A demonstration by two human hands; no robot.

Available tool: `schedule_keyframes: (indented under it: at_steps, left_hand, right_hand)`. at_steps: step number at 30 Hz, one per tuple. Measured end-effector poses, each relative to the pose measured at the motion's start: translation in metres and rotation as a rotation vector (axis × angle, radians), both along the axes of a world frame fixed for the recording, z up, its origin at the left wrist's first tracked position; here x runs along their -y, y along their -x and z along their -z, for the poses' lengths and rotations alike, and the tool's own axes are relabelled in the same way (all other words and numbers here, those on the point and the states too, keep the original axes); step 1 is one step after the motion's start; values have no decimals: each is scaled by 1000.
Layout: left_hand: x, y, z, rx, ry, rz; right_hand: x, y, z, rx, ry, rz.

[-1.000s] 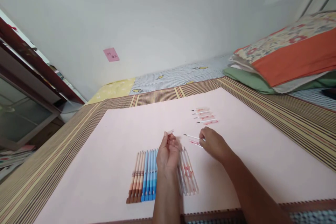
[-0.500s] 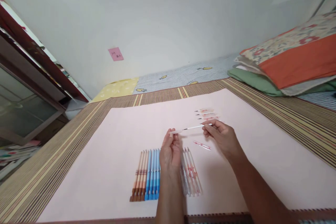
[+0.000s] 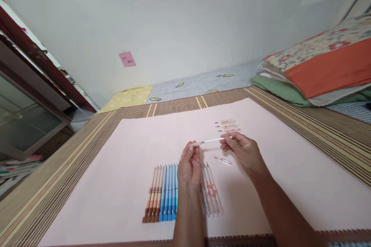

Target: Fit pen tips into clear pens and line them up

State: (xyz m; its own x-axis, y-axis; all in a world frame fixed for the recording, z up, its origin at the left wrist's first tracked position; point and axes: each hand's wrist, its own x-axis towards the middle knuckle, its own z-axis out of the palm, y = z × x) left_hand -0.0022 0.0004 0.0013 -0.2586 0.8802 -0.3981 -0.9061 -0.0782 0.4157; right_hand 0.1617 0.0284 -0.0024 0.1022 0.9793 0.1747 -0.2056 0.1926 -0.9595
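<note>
My left hand [image 3: 189, 166] pinches a small clear pen cap [image 3: 194, 144] above the pink sheet [image 3: 121, 162]. My right hand [image 3: 242, 150] holds a thin white pen refill [image 3: 213, 140], whose tip meets the cap. A clear pink pen part [image 3: 222, 159] lies on the sheet between my hands. Beyond my right hand lies a short row of small pink-and-clear pieces [image 3: 227, 126]. Below my left hand sit a row of brown and blue pens [image 3: 162, 193] and a row of clear pen barrels [image 3: 211, 195].
The pink sheet rests on a striped woven mat [image 3: 58, 162]. Folded blankets [image 3: 319, 69] lie at the right, checked bedding [image 3: 199, 83] along the white wall, where a pink note [image 3: 126, 59] is stuck. A dark cabinet with glass [image 3: 26, 112] stands at the left.
My right hand picked the refill up from the sheet and brought its tip to the cap in my left hand. A clear pink part stayed lying on the sheet.
</note>
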Motion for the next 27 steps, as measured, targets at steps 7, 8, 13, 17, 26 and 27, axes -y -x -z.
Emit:
schedule_keyframes:
  at_steps: [7,8,13,17,26,27]
  left_hand:
    - [1,-2,-2,-92,-15,0]
    - [1,-3,-1,-104,-22,-3]
    - [3,-5,1,-141,-55,1]
    - [4,-5,2,-199,-95,53]
    - [5,-9,4,-313,-174,65]
    - [5,-10,4,-322,-178,65]
  right_hand:
    - [1,-12,-5,57,-18,-50]
    - [2,-14,-6,80,-25,-65]
    - [5,-16,-12,181,-61,-131]
    - [7,-7,-7,178,-60,-203]
    - [6,4,1,89,-8,-185]
    - [7,5,0,85,-4,-176]
